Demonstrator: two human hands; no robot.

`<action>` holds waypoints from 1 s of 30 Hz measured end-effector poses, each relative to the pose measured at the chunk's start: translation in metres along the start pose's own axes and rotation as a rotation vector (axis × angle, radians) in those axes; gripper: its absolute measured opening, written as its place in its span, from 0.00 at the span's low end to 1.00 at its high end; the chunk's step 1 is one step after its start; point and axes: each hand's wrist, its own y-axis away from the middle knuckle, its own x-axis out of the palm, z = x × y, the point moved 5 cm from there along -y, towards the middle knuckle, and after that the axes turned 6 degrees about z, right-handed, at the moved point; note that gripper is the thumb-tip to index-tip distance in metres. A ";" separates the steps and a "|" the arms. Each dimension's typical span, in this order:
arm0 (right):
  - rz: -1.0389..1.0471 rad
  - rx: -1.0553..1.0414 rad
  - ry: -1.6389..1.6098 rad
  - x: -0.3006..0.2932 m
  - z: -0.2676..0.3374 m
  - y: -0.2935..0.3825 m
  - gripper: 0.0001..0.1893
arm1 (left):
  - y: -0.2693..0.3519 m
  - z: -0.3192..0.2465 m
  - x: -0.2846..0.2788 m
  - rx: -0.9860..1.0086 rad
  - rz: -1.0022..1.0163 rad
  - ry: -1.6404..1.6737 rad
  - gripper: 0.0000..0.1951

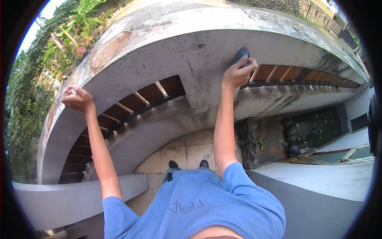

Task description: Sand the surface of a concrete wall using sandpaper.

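My right hand (239, 73) grips a dark blue-grey rounded object (243, 53) against the inner face of a weathered concrete parapet wall (206, 49). Its thumb lies across the object, whose exact kind I cannot make out. Farther left, my left hand (77, 97) is at the wall's top edge with its fingers curled into a loose fist. Nothing shows inside that fist. Both arms reach forward, and the wall has slotted openings with brown slats (147, 95) below the hands.
Pale floor tiles (173, 155) lie under my dark shoes. To the right, a dark, wet-looking recess (313, 128) holds scattered debris beside cables (331, 161) and a framed panel. Green plants (71, 38) grow beyond the wall at left. A low ledge (80, 200) stands at lower left.
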 end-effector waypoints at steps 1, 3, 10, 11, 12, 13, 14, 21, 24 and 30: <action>0.032 0.076 0.051 0.000 -0.001 0.000 0.12 | 0.000 0.001 0.001 -0.002 0.012 0.004 0.10; -0.024 0.053 0.080 0.009 -0.001 0.006 0.11 | -0.005 -0.004 -0.001 0.148 0.009 0.015 0.11; 0.333 0.043 -0.023 0.052 0.055 0.134 0.06 | -0.006 -0.003 0.004 0.132 0.050 -0.025 0.14; 0.336 -0.042 -0.061 0.055 0.055 0.145 0.06 | -0.008 -0.006 0.006 0.131 0.030 0.004 0.14; 0.338 -0.123 -0.022 0.055 0.054 0.145 0.06 | -0.007 -0.005 0.005 0.134 0.036 0.000 0.14; 0.342 -0.206 0.014 0.053 0.051 0.140 0.07 | -0.007 -0.001 0.003 0.119 0.048 -0.010 0.14; 0.309 -0.193 0.032 0.047 0.042 0.133 0.09 | -0.006 0.003 0.002 0.102 0.060 -0.019 0.14; 0.034 0.114 0.139 0.017 0.002 0.074 0.16 | -0.003 0.004 0.005 0.104 0.069 0.017 0.16; 0.114 0.109 -0.114 0.025 0.024 0.098 0.20 | -0.002 0.009 0.005 0.111 0.056 0.007 0.16; -0.083 0.248 -0.163 0.012 -0.003 0.077 0.17 | -0.002 0.007 0.005 0.071 0.058 0.015 0.16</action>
